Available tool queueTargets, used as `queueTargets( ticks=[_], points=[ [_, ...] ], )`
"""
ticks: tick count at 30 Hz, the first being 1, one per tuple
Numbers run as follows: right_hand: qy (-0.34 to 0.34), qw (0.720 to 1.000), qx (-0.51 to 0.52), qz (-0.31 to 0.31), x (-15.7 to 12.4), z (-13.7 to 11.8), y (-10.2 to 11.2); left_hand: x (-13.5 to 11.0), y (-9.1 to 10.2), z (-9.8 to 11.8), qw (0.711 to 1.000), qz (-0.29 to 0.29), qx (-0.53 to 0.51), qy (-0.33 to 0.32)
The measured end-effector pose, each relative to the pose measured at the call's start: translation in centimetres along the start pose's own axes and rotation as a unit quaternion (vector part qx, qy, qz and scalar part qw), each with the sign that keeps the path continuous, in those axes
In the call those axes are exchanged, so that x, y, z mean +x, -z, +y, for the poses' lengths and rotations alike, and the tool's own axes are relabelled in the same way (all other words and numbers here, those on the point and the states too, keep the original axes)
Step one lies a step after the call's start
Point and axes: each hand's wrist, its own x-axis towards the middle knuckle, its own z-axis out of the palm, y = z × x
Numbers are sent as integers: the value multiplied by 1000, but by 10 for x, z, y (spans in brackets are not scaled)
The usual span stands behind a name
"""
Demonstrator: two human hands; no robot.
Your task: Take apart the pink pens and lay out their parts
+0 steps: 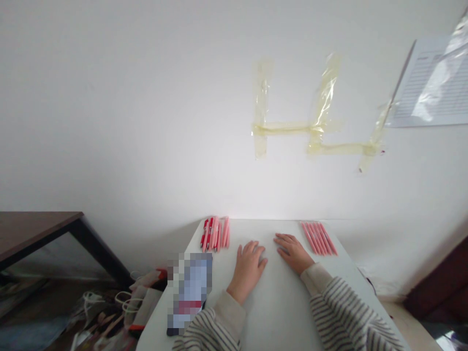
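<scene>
While resting left hand (249,268) and right hand (293,251), both empty and loosely spread, on the surface (274,314) between red-and-pink pens (214,234) (back left) and pink pen row (319,238), risking rolling that row by drifting rightward.

Yellowed tape strips (288,129) formed a stepped line across the white wall (146,97), and clear tape (429,97) crossed a lined paper sheet (404,92) at upper right. A flat, dark-edged device (193,285), its face pixelated, lay on the white table (281,312). Bags with cord handles (146,304) were heaped between it and a brown-topped desk (32,229); dark red furniture (435,278) stood far right.
</scene>
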Motion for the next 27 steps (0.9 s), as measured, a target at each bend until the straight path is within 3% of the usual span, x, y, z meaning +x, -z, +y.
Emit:
queueTargets(
  ticks=[13, 18, 27],
  points=[
    [0, 1000, -5, -8, 0, -5, 4, 7, 4, -8, 995, 90, 43, 20],
    [-1, 1000, -4, -9, 0, -5, 5, 10, 13, -13, 983, 130, 104, 72],
    [-1, 1000, -2, -7, 0, -8, 7, 9, 26, -27, 929, 208, 227, 206]
  ],
)
